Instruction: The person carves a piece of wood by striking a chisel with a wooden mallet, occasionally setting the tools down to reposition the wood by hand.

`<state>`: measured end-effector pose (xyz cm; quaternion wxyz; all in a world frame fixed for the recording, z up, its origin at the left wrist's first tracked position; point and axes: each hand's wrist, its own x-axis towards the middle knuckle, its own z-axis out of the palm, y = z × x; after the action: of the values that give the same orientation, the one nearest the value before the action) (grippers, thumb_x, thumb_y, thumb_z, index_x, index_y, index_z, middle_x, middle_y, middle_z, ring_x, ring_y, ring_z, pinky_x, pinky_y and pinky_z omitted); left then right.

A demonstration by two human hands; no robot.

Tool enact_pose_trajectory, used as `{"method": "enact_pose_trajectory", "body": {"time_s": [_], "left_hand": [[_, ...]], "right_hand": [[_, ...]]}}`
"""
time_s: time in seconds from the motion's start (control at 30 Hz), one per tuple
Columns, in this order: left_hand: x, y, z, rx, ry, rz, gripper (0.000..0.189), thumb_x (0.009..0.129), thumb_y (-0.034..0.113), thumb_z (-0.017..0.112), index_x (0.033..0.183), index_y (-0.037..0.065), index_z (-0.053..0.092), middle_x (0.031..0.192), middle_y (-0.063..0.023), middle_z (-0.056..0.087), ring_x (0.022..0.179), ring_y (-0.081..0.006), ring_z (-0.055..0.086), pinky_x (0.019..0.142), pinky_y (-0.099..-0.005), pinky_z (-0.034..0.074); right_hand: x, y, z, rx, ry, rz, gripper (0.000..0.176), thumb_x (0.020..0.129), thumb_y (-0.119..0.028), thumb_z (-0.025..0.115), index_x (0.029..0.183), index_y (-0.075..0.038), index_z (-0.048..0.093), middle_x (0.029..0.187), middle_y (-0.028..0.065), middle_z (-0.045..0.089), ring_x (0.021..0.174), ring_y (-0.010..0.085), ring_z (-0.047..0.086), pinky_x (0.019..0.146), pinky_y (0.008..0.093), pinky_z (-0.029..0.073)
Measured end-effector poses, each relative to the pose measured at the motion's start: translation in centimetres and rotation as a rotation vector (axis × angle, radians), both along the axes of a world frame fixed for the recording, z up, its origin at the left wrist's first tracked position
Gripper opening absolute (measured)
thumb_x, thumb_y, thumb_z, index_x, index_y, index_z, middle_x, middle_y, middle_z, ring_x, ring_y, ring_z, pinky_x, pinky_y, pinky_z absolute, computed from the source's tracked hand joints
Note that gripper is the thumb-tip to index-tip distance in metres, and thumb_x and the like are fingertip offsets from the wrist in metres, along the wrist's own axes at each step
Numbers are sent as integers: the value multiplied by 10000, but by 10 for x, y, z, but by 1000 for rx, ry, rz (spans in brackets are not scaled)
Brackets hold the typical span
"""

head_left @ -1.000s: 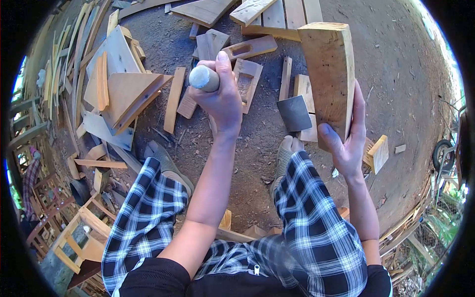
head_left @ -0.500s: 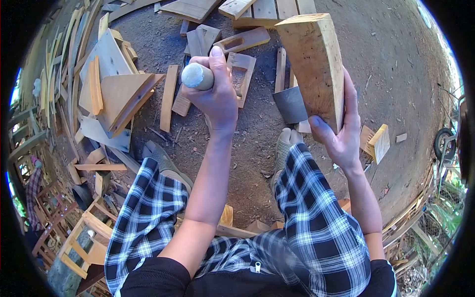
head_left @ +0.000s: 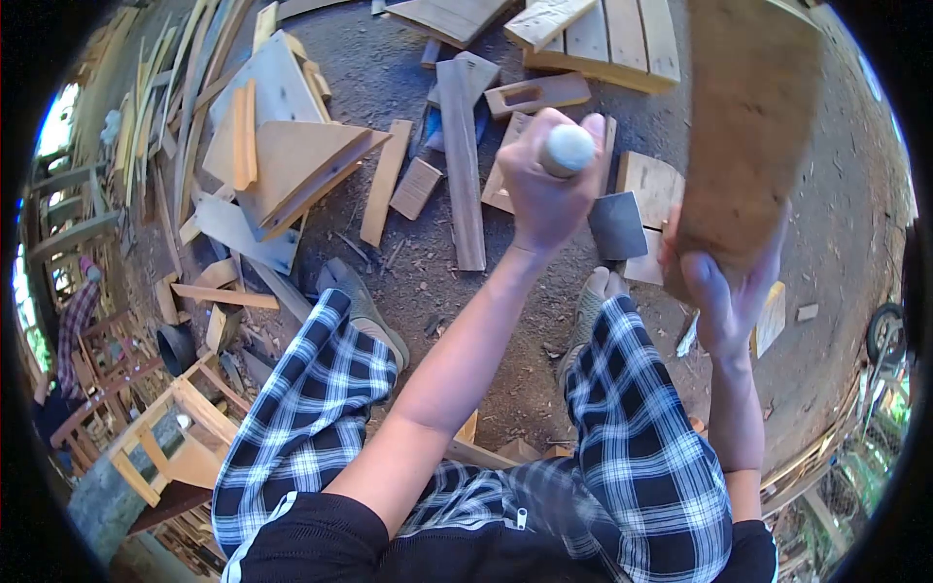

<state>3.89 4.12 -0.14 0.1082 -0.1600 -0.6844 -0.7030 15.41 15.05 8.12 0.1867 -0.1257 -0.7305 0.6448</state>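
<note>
My left hand [head_left: 546, 189] is closed around a thick round handle [head_left: 568, 151]. Its pale grey end points up toward me, and whatever lies at the far end is hidden. To the right, my right hand [head_left: 724, 282] grips the lower end of a thick, slightly curved wooden block [head_left: 753, 126], tilted up and blurred by motion. The two hands are apart. Between them, near my foot, I see a dark grey squarish flat piece [head_left: 618, 226]. Below it and behind it are pale boards [head_left: 651, 185].
A dark plank [head_left: 462, 165] and a slotted wooden piece [head_left: 537, 94] lie on the dirt floor ahead. Stacked boards [head_left: 311, 165] rise at left, with a wooden frame [head_left: 170, 437] nearer. Slats [head_left: 622, 39] stand at the back. Another person's plaid sleeve [head_left: 73, 330] shows far left.
The whole view has shifted, moving the floor rightward. My left hand with the handle has moved right and slightly down. My right hand has carried the block farther right.
</note>
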Motion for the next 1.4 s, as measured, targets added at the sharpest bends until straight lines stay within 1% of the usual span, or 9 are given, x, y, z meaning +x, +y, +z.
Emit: {"method": "enact_pose_trajectory", "body": {"time_s": [0.13,0.33,0.43,0.53,0.63,0.73,0.93,1.13,1.4], "left_hand": [[1,5,-5,92,237,-16,234,819,100,708,674,44,534,586,-86,578,489,-143,570,465,-274,433],[7,3,-9,-89,-79,-27,291,765,151,761,649,59,511,554,-97,586,501,-211,634,451,-329,434],[15,11,-11,36,108,-57,280,728,226,759,659,83,529,569,-105,591,527,-267,625,478,-359,462],[14,13,-19,-196,125,-95,270,712,246,755,671,92,537,570,-93,590,541,-285,623,481,-369,466],[22,17,-17,-219,87,-87,272,708,249,759,676,97,537,561,-84,576,530,-270,618,479,-376,463],[29,22,-15,-188,134,-97,265,718,247,752,673,99,536,564,-81,575,532,-255,619,481,-378,465],[34,29,-18,-313,137,-152,261,682,264,757,665,93,561,594,-79,595,545,-245,625,499,-356,473],[35,32,-28,-332,199,-213,221,696,235,748,647,101,579,598,-83,596,541,-261,621,491,-339,469],[-53,-22,1,198,-279,73,202,862,135,668,704,53,572,570,6,551,464,-67,527,414,-214,396]], "right_hand": [[-1,6,-16,607,-90,198,888,660,-201,751,1413,-6,322,1285,264,520,1180,341,552,986,399,446],[20,-2,-2,179,-3,-70,910,715,-259,727,1449,-39,237,1294,202,454,1148,308,512,955,419,432],[14,8,3,737,-274,185,889,695,-186,729,1437,-36,262,1295,239,508,1114,398,574,929,447,455],[19,17,10,719,-268,156,889,690,-187,724,1436,-39,263,1334,258,474,1163,414,542,954,447,437],[39,15,-9,476,62,-115,889,699,-197,723,1437,-35,254,1295,266,499,1159,413,542,954,452,434],[31,18,-10,714,-248,146,891,712,-207,723,1438,-25,241,1313,266,473,1178,390,523,964,459,425],[48,27,-20,684,15,-111,899,696,-219,738,1415,39,265,1362,271,434,1183,374,532,954,445,449],[36,33,-20,817,-100,90,921,687,-220,752,1428,14,257,1172,248,601,874,336,690,735,386,577],[38,37,-35,831,-38,42,943,672,-215,770,1437,0,262,1251,235,565,938,320,680,769,387,571]]}}
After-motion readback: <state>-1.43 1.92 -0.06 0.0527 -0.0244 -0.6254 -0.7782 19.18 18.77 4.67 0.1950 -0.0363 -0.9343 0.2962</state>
